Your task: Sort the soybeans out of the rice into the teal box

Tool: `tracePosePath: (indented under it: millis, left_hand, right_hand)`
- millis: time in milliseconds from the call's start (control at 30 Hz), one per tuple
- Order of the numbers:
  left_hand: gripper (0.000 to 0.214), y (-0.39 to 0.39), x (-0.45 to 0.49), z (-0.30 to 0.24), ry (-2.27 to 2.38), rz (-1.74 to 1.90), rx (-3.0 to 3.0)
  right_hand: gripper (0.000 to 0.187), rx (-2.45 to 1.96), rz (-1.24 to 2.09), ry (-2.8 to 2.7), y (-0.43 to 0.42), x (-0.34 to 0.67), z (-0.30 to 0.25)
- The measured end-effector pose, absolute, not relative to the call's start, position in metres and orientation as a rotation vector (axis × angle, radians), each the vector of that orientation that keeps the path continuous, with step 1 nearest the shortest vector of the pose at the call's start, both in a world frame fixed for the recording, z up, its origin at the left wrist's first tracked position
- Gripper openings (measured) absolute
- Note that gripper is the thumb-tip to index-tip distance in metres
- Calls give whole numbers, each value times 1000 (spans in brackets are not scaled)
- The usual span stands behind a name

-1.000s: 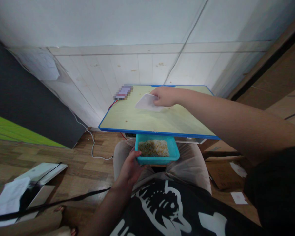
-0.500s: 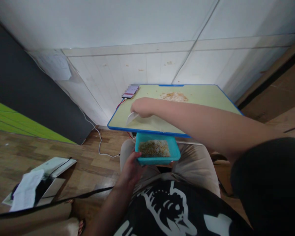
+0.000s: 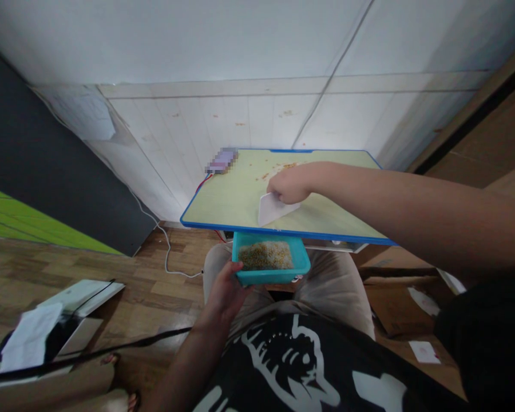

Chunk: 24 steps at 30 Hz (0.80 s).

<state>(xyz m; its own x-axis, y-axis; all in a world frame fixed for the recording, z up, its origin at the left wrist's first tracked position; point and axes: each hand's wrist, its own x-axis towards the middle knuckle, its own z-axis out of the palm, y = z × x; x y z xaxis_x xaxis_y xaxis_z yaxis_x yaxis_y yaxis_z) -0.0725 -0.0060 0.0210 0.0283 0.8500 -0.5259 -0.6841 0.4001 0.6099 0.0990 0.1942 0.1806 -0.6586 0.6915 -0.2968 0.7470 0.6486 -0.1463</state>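
My right hand [image 3: 288,184] is closed on a white flat scraper [image 3: 273,207], whose edge rests on the pale green tabletop [image 3: 236,200] near its blue front rim. A few loose grains [image 3: 278,168] lie scattered on the table behind my hand. My left hand [image 3: 224,292] grips the left corner of a teal rectangular tub [image 3: 269,263] partly filled with grain, held just under the table's front edge above my lap.
A phone [image 3: 221,161] with a red cable lies at the table's back left corner, beside the white panelled wall. A white cord trails over the wooden floor. Papers and a box [image 3: 47,326] lie at lower left, cardboard pieces at right.
My right hand has swept the scraper from the left front of the table toward the middle front edge above the tub. The pile of grain at the back has thinned to scattered grains.
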Motion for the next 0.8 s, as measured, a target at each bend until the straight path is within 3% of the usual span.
tracePosePath:
  millis: [300, 800]
  left_hand:
    - [49, -4, -65, 17, 948, 1183, 228]
    - [48, -5, -62, 21, 986, 1159, 197]
  right_hand:
    - [20, 1330, -642, 2605, 193, 111, 181]
    - [22, 1187, -699, 2551, 206, 125, 171]
